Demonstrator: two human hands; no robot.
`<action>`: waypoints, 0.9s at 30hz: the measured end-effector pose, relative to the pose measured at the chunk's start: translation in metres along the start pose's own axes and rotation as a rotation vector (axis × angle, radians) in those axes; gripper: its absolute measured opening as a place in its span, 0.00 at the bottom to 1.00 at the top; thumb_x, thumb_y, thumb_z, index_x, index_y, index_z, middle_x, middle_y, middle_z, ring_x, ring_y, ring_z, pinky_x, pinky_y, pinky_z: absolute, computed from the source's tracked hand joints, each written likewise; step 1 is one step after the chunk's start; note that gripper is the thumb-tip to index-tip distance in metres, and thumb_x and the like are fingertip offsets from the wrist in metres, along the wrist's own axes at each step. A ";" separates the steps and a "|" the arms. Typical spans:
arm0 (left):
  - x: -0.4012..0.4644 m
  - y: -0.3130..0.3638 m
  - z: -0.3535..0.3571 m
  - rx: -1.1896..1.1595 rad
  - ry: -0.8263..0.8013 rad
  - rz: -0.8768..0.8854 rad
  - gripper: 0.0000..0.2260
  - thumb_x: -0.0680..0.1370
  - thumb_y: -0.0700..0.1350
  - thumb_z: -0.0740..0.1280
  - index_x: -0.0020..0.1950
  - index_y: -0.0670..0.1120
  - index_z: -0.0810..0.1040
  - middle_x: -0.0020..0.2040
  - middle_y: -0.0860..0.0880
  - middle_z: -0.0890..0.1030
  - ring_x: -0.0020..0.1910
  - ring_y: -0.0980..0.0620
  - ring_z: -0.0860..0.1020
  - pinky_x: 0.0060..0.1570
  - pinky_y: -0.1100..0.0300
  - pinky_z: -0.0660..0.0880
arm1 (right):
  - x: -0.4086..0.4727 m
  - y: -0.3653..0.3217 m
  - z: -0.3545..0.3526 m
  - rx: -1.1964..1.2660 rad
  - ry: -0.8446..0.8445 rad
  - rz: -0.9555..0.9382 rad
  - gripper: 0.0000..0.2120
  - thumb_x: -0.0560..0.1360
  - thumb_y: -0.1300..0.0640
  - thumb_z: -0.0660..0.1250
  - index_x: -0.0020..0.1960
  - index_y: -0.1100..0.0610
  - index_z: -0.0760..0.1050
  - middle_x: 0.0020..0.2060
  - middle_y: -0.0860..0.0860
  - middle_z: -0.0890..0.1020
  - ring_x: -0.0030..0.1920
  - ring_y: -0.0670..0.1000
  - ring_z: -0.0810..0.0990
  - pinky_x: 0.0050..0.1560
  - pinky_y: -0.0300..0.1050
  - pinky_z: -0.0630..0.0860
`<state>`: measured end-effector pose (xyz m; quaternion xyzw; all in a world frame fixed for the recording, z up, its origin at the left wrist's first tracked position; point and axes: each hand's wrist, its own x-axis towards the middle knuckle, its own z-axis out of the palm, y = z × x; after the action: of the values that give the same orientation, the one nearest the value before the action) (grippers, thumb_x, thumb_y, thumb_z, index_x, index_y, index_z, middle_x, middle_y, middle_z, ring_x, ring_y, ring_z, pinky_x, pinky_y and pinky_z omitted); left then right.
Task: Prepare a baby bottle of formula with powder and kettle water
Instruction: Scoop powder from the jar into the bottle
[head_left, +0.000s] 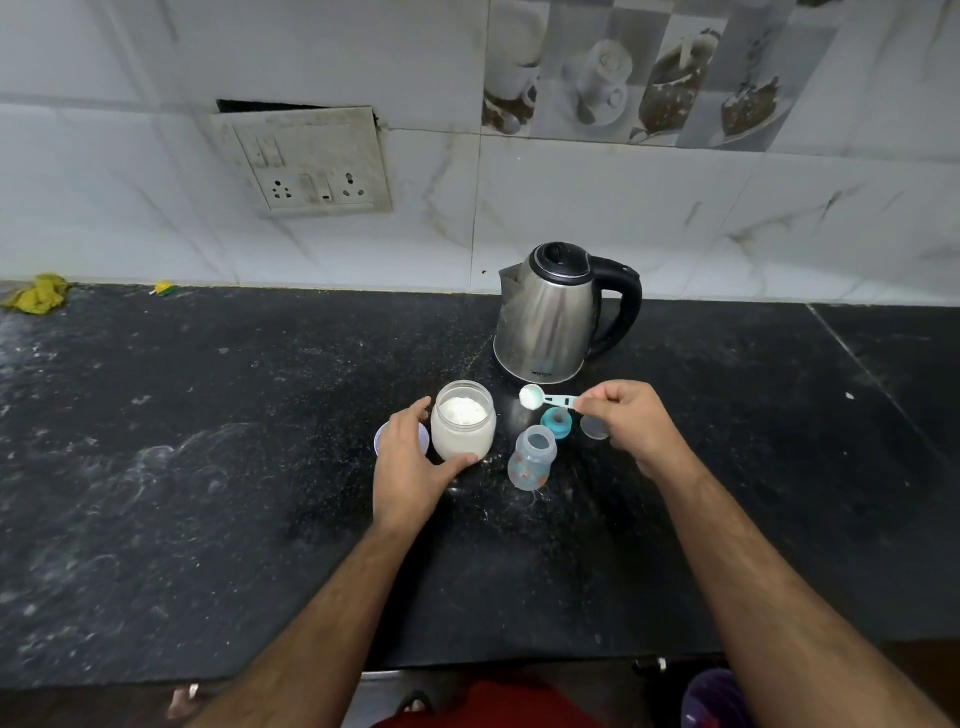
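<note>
An open glass jar (462, 423) of white formula powder stands on the black counter (208, 467). My left hand (410, 462) wraps around the jar's left and front side. My right hand (631, 423) pinches the handle of a small pale-blue measuring scoop (543, 399), held level above the counter to the right of the jar. The open clear baby bottle (531, 460) stands just below the scoop. Its teal nipple ring (556, 422) and a clear cap (592, 427) lie behind it. A steel kettle (553, 317) with a black handle stands further back.
The jar's lid (383, 439) lies left of the jar, partly under my left hand. A yellow cloth (39, 295) and a small yellow-green scrap (163, 288) sit at the far left by the wall. A socket panel (306, 166) is on the tiled wall.
</note>
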<state>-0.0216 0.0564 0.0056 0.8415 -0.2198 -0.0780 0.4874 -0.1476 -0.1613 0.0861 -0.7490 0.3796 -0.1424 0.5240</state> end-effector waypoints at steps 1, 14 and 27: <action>-0.006 0.000 0.000 -0.016 0.008 0.009 0.32 0.65 0.49 0.81 0.67 0.48 0.74 0.57 0.64 0.73 0.60 0.61 0.71 0.60 0.61 0.70 | -0.002 0.003 -0.003 0.011 0.013 0.008 0.05 0.74 0.63 0.71 0.40 0.64 0.80 0.24 0.49 0.72 0.19 0.40 0.65 0.21 0.31 0.62; -0.010 0.023 0.076 -0.105 -0.328 -0.027 0.39 0.68 0.47 0.78 0.76 0.46 0.66 0.72 0.51 0.73 0.70 0.53 0.71 0.70 0.53 0.70 | -0.021 0.036 -0.008 -0.021 0.096 -0.034 0.09 0.73 0.62 0.73 0.38 0.68 0.79 0.27 0.51 0.74 0.29 0.44 0.69 0.30 0.35 0.67; -0.002 0.022 0.085 -0.210 -0.354 -0.075 0.26 0.67 0.41 0.79 0.63 0.48 0.77 0.56 0.54 0.83 0.55 0.60 0.80 0.49 0.77 0.70 | -0.024 0.036 0.000 -0.335 0.118 -0.183 0.10 0.72 0.60 0.73 0.34 0.51 0.78 0.24 0.45 0.73 0.27 0.44 0.70 0.35 0.41 0.69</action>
<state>-0.0595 -0.0192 -0.0193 0.7667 -0.2612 -0.2653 0.5231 -0.1788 -0.1505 0.0581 -0.8475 0.3584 -0.1677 0.3538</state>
